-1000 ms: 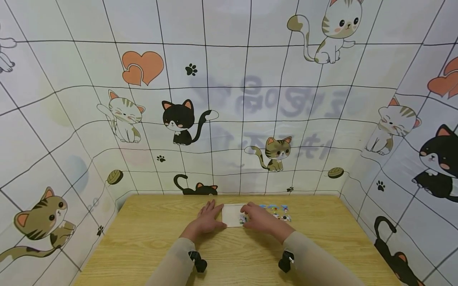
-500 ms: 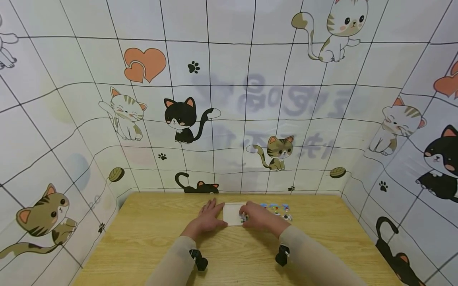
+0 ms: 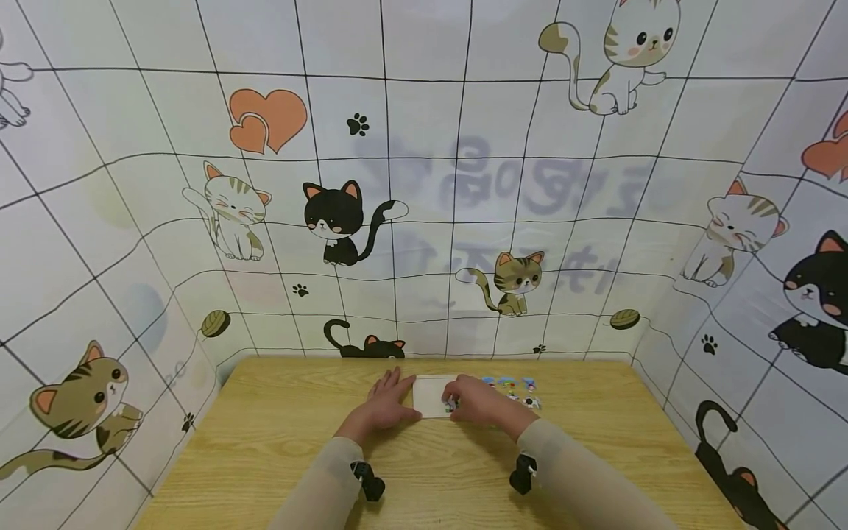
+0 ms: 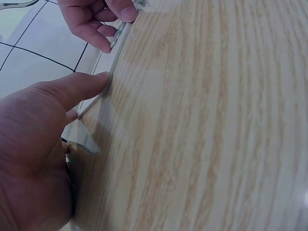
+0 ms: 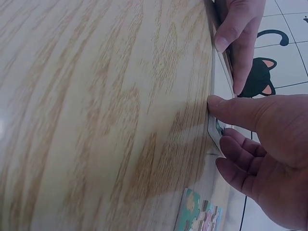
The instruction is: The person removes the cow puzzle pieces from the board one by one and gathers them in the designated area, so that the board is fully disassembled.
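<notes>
A shallow white puzzle tray (image 3: 429, 397) with a raised rim lies on the table between both hands. My left hand (image 3: 384, 405) spreads along its left side, the thumb (image 4: 91, 85) touching the near edge. Over the tray's right part, my right hand (image 3: 480, 401) has its fingers curled on a small printed puzzle piece (image 3: 452, 405). Its thumb (image 5: 221, 103) rests at the near rim in the right wrist view. Much of that piece is hidden under the fingers, and the tray's right end lies behind the hand.
Several colourful puzzle pieces (image 3: 509, 384) lie on the wooden table (image 3: 424, 471) right of the tray, partly behind my right hand. One green and pink patch of puzzle (image 5: 198, 211) shows low in the right wrist view. A cat-patterned sheet (image 3: 424, 221) encloses the table's back and sides.
The right hand's fingers have curled in slightly over the piece since a second ago. The left hand stays at the tray. The head view has shifted a little.
</notes>
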Motion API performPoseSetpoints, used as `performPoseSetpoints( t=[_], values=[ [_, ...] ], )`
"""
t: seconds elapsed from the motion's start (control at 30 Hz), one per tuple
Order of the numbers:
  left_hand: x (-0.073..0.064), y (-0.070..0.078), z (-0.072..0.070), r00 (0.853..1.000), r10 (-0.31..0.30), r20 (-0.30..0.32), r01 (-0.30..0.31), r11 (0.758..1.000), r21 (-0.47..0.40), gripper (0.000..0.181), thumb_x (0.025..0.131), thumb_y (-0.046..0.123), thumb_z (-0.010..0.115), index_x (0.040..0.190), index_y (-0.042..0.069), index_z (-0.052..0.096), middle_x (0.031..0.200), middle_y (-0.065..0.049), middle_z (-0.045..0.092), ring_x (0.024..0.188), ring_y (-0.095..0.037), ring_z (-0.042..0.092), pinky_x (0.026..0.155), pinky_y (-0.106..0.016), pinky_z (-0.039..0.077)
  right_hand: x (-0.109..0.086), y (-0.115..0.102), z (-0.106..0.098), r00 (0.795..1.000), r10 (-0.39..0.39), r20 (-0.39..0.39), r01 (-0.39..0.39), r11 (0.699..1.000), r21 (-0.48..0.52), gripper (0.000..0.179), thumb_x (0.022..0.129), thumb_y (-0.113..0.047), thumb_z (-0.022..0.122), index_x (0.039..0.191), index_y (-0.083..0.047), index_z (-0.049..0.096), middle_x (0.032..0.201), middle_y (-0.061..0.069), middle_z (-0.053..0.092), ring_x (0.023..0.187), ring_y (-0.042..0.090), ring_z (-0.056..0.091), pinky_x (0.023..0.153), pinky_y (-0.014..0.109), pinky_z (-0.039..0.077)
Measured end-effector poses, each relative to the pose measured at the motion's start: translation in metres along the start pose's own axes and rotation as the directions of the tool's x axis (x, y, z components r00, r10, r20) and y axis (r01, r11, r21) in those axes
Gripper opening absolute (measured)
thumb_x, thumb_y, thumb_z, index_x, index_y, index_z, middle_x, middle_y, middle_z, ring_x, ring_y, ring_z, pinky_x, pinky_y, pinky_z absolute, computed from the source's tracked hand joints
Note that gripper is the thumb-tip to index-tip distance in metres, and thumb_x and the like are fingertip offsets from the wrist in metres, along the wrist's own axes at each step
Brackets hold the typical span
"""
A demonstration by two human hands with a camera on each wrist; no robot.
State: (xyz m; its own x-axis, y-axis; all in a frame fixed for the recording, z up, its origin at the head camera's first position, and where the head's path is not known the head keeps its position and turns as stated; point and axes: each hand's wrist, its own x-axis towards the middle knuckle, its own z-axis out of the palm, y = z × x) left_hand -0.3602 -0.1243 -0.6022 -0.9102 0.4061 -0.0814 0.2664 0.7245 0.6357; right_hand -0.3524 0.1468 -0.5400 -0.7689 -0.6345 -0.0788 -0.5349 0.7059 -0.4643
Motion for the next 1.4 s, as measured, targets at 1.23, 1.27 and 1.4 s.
performPoseSetpoints(
  t=[1.23, 1.27, 1.4],
  values=[
    [0.001, -0.002, 0.001, 1.0, 0.01, -0.015, -0.01, 0.999, -0.042, 0.091, 0.096, 0.044, 0.082, 0.172, 0.013, 0.042, 0.182, -0.026, 0.012, 0.168, -0.049, 0.003, 0.13, -0.072, 0.003, -0.004, 0.011, 0.001, 1.0, -0.013, -0.008, 0.014, 0.992, 0.122, 0.03, 0.096, -0.003, 0.086, 0.124, -0.003, 0.076, 0.113, 0.01, 0.066, 0.099, 0.028, 0.066, 0.083, 0.044, 0.058],
    [0.0, -0.001, 0.0, 1.0, 0.01, -0.009, -0.01, 0.999, -0.041, 0.092, 0.096, 0.045, 0.082, 0.172, 0.013, 0.042, 0.182, -0.026, 0.011, 0.168, -0.049, 0.002, 0.13, -0.072, 0.002, -0.004, 0.011, 0.001, 1.0, -0.012, -0.012, 0.014, 0.992, 0.128, 0.03, 0.096, -0.003, 0.086, 0.124, -0.002, 0.076, 0.113, 0.01, 0.066, 0.1, 0.029, 0.066, 0.084, 0.044, 0.058],
    [-0.003, 0.003, -0.003, 1.0, 0.024, -0.01, -0.024, 0.999, -0.042, 0.089, 0.097, 0.043, 0.082, 0.171, 0.011, 0.043, 0.181, -0.029, 0.013, 0.167, -0.052, 0.004, 0.129, -0.074, 0.004, -0.006, 0.012, 0.002, 1.0, -0.008, -0.029, 0.012, 0.989, 0.15, 0.03, 0.096, -0.002, 0.085, 0.125, -0.002, 0.076, 0.112, 0.011, 0.064, 0.1, 0.03, 0.066, 0.084, 0.044, 0.058]
  ],
)
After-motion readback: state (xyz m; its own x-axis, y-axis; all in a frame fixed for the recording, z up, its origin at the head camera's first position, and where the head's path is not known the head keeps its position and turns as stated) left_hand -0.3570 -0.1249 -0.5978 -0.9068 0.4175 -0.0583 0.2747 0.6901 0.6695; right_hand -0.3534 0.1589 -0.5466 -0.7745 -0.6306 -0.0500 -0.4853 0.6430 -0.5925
